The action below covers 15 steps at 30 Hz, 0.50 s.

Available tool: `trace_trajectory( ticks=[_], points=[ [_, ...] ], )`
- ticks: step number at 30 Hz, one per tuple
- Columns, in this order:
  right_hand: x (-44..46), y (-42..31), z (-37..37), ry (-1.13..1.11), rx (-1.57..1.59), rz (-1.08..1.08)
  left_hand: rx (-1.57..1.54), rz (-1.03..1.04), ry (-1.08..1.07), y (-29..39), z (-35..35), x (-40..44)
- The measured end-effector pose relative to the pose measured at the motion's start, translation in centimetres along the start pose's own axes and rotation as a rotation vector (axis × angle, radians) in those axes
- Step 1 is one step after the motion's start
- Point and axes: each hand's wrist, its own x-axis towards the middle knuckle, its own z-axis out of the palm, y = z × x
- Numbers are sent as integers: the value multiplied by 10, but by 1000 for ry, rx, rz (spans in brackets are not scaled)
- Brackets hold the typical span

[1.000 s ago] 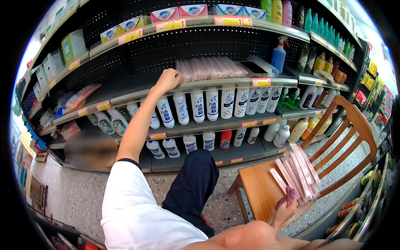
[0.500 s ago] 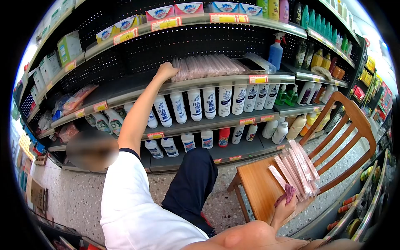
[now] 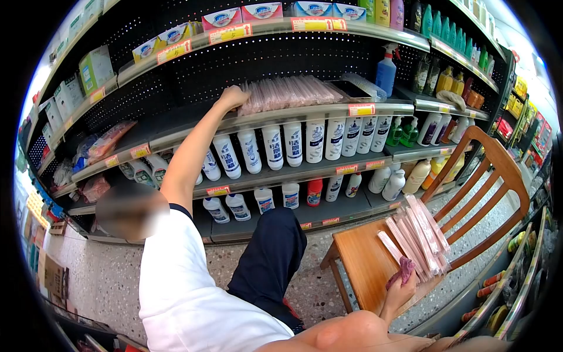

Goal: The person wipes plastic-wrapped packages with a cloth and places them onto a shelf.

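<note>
My left hand (image 3: 234, 97) is at the left end of a row of long, slim pink packets (image 3: 287, 95) in clear plastic, on the middle shelf. Its fingers curl against the end packets, with the fingertips partly hidden. Low on the right, my right hand (image 3: 400, 293) is closed around a crumpled purple cloth (image 3: 402, 273). That hand is over the wooden chair (image 3: 359, 258), beside a loose pile of similar pink packets (image 3: 417, 234) lying on the seat.
A dark flat phone-like object (image 3: 350, 89), a clear plastic tray (image 3: 366, 85) and a blue spray bottle (image 3: 386, 71) stand right of the row. White bottles (image 3: 273, 146) line the shelf below. Soap boxes (image 3: 262, 10) sit above. A blurred head (image 3: 130, 211) shows at lower left.
The view has shifted very slightly. Both hands stay in about the same places, the left at the packet row and the right with the purple cloth.
</note>
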Motion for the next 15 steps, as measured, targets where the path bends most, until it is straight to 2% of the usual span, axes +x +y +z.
trace_trajectory(
  ticks=[2, 5, 8, 11, 14, 15],
  points=[
    [0, 0, -1, -20, 6, 47, 54, 116, 241, -30, 27, 26],
    [1, -9, -4, -47, 22, 77, -34, 81, 48, -6, 14, 3],
    [1, -6, -5, -24, -1, 30, 126, 136, -93, 5, 2, -7],
    [0, -8, -4, -1, -9, 19, 87, 135, 67, 5, 4, -9],
    [-1, 1, -3, -18, -55, 31, -33, 447, 624, 32, 12, -43],
    [0, 5, -2, -25, -78, 32, -111, 523, 587, 46, 14, -58]
  ],
)
